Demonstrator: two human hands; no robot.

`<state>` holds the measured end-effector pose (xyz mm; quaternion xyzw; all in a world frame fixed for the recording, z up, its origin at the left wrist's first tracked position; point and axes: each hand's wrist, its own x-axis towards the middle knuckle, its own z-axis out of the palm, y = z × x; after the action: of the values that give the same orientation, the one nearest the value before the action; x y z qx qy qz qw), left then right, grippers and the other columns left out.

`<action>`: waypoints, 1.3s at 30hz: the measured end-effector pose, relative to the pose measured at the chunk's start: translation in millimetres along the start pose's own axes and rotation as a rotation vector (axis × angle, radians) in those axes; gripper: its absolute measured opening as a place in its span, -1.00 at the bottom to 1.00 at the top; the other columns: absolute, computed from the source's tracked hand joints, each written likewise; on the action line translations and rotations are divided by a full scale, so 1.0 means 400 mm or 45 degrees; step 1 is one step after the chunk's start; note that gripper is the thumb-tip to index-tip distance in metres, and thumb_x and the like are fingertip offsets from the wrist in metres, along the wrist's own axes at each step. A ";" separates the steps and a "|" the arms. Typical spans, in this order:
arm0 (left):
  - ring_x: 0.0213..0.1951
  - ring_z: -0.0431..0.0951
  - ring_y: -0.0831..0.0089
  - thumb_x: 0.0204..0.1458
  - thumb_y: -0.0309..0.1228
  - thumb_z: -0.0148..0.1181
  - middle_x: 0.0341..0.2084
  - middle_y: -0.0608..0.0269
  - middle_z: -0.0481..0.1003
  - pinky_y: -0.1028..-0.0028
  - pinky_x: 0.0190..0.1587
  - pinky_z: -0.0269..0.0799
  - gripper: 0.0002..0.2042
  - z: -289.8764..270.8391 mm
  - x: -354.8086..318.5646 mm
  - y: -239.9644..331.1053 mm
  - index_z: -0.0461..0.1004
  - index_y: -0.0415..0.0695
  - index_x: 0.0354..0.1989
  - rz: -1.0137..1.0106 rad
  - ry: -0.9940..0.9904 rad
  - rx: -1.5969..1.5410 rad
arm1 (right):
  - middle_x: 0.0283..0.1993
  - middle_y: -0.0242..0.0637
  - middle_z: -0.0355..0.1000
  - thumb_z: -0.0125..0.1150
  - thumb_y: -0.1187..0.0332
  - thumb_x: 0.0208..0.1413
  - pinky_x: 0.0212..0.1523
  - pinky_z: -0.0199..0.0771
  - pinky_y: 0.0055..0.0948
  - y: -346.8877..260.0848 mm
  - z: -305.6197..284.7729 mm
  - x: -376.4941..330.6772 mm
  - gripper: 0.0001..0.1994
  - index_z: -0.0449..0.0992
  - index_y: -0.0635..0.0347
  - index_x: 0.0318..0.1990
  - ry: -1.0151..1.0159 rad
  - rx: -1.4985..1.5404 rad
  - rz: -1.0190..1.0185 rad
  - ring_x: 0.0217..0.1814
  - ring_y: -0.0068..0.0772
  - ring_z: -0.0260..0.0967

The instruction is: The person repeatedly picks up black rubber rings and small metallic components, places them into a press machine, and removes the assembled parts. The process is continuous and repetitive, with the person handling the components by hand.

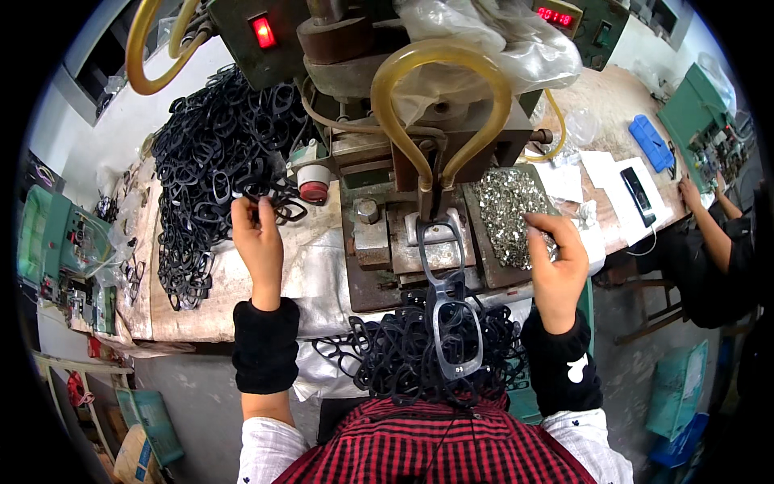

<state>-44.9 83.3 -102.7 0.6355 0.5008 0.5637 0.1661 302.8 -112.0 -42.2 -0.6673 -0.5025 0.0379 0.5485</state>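
My left hand [260, 246] is at the near right edge of a big pile of black eyeglass frames [214, 153], its fingers closed on a dark frame there. My right hand [558, 270] hovers at the right side of a tray of small shiny metal parts [509, 214]. Its thumb and forefinger are bent toward each other; whatever is between them is too small to make out. Between my hands stands a bench press [411, 234]. A dark eyeglass frame [427, 262] hangs below its tool, and a greyish frame [457, 367] lies just nearer, above my lap.
More black frames [387, 355] are heaped at the table's front edge, against my checked apron [419, 444]. A red-capped button [313, 190] sits left of the press. Yellow hoses [385, 77] loop over it. At the right, a co-worker's hand [689, 194] is by a green machine [700, 113].
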 end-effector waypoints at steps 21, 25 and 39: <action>-0.22 0.61 0.26 0.26 -0.57 -0.03 -0.24 0.04 0.53 0.24 -0.29 0.67 -0.85 -0.006 -0.024 0.428 0.38 -0.16 -0.04 0.794 -0.264 -0.789 | 0.10 -0.09 0.47 0.14 0.65 0.09 0.19 0.38 -0.45 -0.237 0.079 0.032 -0.44 0.23 0.45 0.30 -0.493 1.192 0.439 0.14 -0.38 0.43; -0.29 0.64 0.23 -0.02 -0.64 0.21 -0.18 -0.06 0.59 0.30 -0.34 0.64 -0.84 0.005 -0.110 0.434 0.45 -0.18 -0.26 1.151 -0.619 -0.508 | 0.06 0.01 0.50 0.21 0.51 0.02 0.26 0.35 -0.16 -0.103 0.067 0.071 -0.68 0.58 0.25 -0.03 -0.372 0.110 -0.274 0.21 0.03 0.40; -0.31 0.64 0.29 -0.21 -0.55 0.36 -0.26 0.13 0.63 0.39 -0.33 0.65 -0.79 0.084 -0.127 0.415 0.47 -0.15 -0.38 1.479 -0.529 -0.332 | -0.05 -0.02 0.50 0.35 0.49 -0.06 0.13 0.38 -0.14 0.133 0.051 0.022 -0.91 0.59 0.25 -0.36 0.009 -0.515 -0.283 0.10 0.06 0.41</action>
<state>66.3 -20.3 -12.4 0.8745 -0.0417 0.4832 0.0028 328.3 -85.7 -86.9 -0.7041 -0.5684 -0.1267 0.4063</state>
